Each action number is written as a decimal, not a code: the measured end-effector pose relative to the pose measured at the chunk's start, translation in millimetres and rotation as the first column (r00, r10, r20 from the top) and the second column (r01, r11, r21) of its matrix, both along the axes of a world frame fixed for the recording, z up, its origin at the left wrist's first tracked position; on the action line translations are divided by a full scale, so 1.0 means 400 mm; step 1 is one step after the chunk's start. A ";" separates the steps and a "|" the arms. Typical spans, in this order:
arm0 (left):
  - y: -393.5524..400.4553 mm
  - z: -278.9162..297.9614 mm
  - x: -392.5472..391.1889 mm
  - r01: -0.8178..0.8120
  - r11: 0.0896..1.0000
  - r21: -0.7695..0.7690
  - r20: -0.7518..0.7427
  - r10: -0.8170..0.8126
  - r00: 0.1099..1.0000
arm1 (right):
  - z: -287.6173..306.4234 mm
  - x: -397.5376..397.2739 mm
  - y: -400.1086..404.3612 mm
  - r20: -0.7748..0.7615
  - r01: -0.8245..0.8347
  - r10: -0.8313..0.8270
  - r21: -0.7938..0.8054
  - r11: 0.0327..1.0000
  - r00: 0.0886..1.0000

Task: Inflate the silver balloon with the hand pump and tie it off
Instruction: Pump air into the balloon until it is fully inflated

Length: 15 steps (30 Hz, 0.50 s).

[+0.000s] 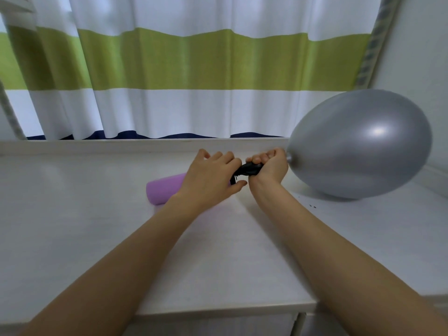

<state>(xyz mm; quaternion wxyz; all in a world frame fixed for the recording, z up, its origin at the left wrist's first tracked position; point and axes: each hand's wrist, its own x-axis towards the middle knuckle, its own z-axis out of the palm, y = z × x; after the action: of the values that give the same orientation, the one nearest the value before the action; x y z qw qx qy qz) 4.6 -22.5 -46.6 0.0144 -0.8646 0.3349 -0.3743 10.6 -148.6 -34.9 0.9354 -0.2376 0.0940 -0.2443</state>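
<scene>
Head view: balloon (361, 144) is already full, lying on the desk (72, 214) to the right. Right hand (268, 163) pinches its neck on the pump (164, 189) nozzle; left hand (208, 177) curls round the pump. Next I'd guess: slip the neck off without leaking, then knot.

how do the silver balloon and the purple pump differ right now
The silver balloon is big, round and shiny; the purple pump is a smaller matte cylinder. The balloon's neck sits in the grip of the right hand, while the left hand covers the pump's near end. Both rest on the white table.
</scene>
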 end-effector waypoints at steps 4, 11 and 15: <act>-0.015 0.000 0.000 0.014 0.997 -0.072 -0.064 -0.019 0.998 | 0.001 0.005 -0.008 -0.011 -0.006 0.006 -0.011 1.000 1.000; 0.059 0.007 0.035 -0.064 0.992 -0.109 -0.190 0.042 0.981 | -0.002 0.016 -0.087 0.012 0.060 -0.060 -0.023 0.998 0.998; 0.075 0.033 0.050 -0.129 0.991 -0.046 -0.245 0.114 0.963 | -0.009 0.018 -0.076 -0.027 0.028 -0.030 -0.050 0.998 0.999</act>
<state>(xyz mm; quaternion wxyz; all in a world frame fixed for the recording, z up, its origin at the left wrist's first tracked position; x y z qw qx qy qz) 24.7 7.6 -33.4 -0.0300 -0.9228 0.2688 -0.2745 17.8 -178.9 -38.6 0.9243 -0.2625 0.1042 -0.2567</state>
